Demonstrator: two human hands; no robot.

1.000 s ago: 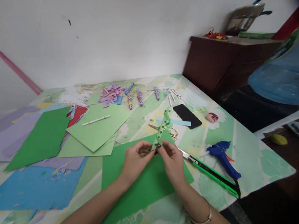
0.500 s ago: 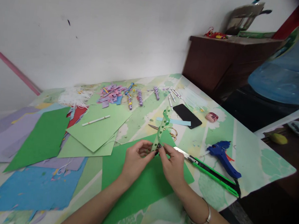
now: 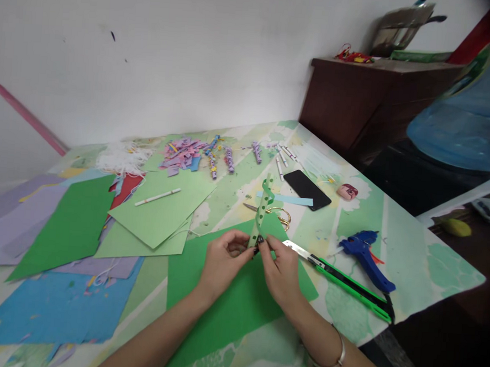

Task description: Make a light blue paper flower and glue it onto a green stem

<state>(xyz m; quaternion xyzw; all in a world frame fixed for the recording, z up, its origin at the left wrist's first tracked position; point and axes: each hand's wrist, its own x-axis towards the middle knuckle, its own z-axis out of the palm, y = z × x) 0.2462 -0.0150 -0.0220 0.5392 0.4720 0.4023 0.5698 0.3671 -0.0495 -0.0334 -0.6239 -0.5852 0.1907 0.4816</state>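
Note:
Between my two hands stands a pale green paper tube [image 3: 261, 209] with dark green dots and a darker green paper strip [image 3: 268, 191] curling round it. My left hand [image 3: 225, 264] is closed on the tube's lower end. The thumb and fingertips of my right hand [image 3: 280, 267] pinch at the same end from the other side; whether they grip the tube or the strip is hidden. Beneath both hands lies a green paper sheet [image 3: 220, 315]. Just behind the tube are gold-handled scissors [image 3: 282, 212] and a light blue paper strip [image 3: 289, 199].
To the right lie a green utility knife [image 3: 352, 287], blade out, and a blue glue gun [image 3: 367, 257]. A black phone [image 3: 309, 189] is farther back. Coloured paper sheets [image 3: 70, 222] cover the left side. Paper scraps [image 3: 183, 155] and decorated tubes [image 3: 229, 159] sit near the wall.
The tube's top has shifted slightly left, so it stands a little more upright. My right hand has moved slightly left; my left hand has stayed nearly still.

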